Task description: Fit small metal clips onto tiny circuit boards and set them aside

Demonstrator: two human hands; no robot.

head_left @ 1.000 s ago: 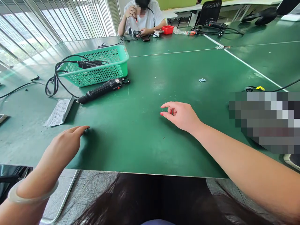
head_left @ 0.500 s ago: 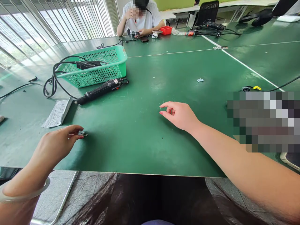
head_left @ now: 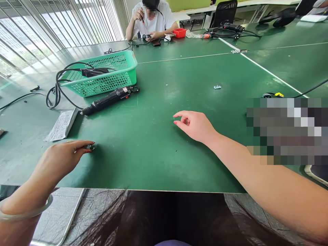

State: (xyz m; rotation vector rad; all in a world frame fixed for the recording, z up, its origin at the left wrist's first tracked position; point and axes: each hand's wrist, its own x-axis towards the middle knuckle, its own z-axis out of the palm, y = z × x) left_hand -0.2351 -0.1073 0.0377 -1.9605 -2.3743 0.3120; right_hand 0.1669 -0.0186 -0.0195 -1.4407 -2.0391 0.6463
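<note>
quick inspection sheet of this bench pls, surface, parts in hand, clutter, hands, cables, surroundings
surface: green mat, a few specks, pale seam lines farther back
job's things: small metal part pinched at the left fingertips; whether the right fingertips hold anything is too small to tell
clutter: electric screwdriver, green basket, printed paper slip, small loose piece
hands: left hand on the mat's near edge; right hand with thumb and forefinger pinched
cables: black cable looped out of the basket
surroundings: another person seated at the far end, window blinds on the left
</note>
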